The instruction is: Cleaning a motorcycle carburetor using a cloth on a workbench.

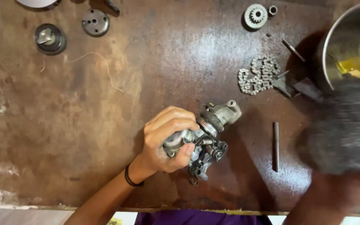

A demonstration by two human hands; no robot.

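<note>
So far my left hand (pixel 169 139) grips the carburetor assembly (pixel 203 139) just off the surface (pixel 84 125), still fully assembled; right hand (pixel 342 129) is a blur, grip unreadable, chain (pixel 259 75) beyond it untouched.

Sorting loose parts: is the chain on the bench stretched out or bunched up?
Bunched up. The chain lies in a loose, folded heap on the workbench, its links doubled back on themselves, not laid straight.

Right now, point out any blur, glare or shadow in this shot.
Head view: heavy motion blur smears the dark mass at right, hiding the right hand; glare whitens the brown bench near top centre; the left hand gripping the metal carburetor is sharp, casting shadow rightward.
</note>
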